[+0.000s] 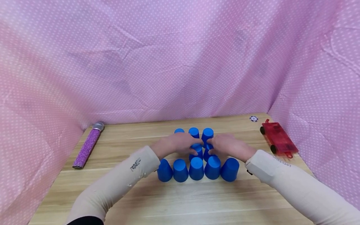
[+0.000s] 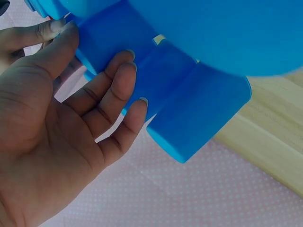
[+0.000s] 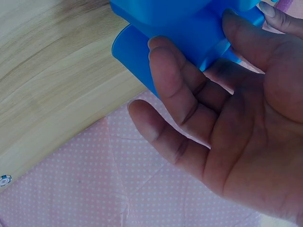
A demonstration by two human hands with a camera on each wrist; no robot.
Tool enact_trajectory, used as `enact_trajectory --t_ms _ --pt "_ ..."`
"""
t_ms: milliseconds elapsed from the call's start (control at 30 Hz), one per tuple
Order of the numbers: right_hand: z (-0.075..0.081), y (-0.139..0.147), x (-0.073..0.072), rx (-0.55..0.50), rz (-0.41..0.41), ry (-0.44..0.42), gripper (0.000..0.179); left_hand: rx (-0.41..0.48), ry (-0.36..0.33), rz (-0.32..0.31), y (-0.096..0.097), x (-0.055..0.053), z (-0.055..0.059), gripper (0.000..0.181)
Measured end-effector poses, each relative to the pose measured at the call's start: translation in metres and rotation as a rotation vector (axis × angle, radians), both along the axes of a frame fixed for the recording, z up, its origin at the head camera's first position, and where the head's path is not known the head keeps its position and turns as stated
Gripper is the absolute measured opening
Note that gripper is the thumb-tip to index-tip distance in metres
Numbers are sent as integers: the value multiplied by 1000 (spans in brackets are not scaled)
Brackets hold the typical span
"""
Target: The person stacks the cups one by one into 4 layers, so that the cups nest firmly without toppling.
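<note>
Upside-down blue cups stand in three rows. My left hand (image 1: 178, 142) reaches over the left side of the middle row, thumb and forefinger round a blue cup (image 1: 198, 155). Opposite it, my right hand (image 1: 227, 145) pinches the neighbouring blue cup (image 1: 206, 156) from the right, its thumb toward me. Both hands' fingertips come close together between the two cups. In the left wrist view the other fingers (image 2: 124, 80) curve beside the cups; in the right wrist view the little finger (image 3: 151, 125) stands away from them. Behind the hands is the back row, with a cup (image 1: 207, 133) at its right end.
A front row of several blue cups (image 1: 196, 170) stands below my wrists. On the wooden table (image 1: 174, 203) lie a glittery purple microphone (image 1: 88, 147) at left, a red transparent toy car (image 1: 278, 137) at right and a poker chip (image 1: 253, 118). Pink dotted cloth (image 1: 168, 62) hangs around the table.
</note>
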State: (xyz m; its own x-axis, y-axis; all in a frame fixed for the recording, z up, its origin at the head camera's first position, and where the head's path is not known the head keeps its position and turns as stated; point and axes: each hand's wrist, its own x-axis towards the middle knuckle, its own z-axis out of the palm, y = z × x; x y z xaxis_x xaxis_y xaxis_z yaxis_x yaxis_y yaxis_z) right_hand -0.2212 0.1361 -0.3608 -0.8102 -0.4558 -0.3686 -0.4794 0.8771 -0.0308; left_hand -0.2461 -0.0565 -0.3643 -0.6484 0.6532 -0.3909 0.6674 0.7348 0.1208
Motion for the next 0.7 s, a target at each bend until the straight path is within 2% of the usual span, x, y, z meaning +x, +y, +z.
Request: enact_trajectory --t_ms 167,333,533,700 --pt "1 0 -1 4 -15 -13 55 -8 -12 -5 4 -1 -1 54" --pt "1 1 -2 14 -18 -26 56 -59 -15 32 12 -1 2 63" --pt "1 2 -4 8 -18 -27 56 -96 -35 66 19 0 6 64" --pt "1 0 -3 1 -17 -38 54 -98 -53 79 18 1 6 61"
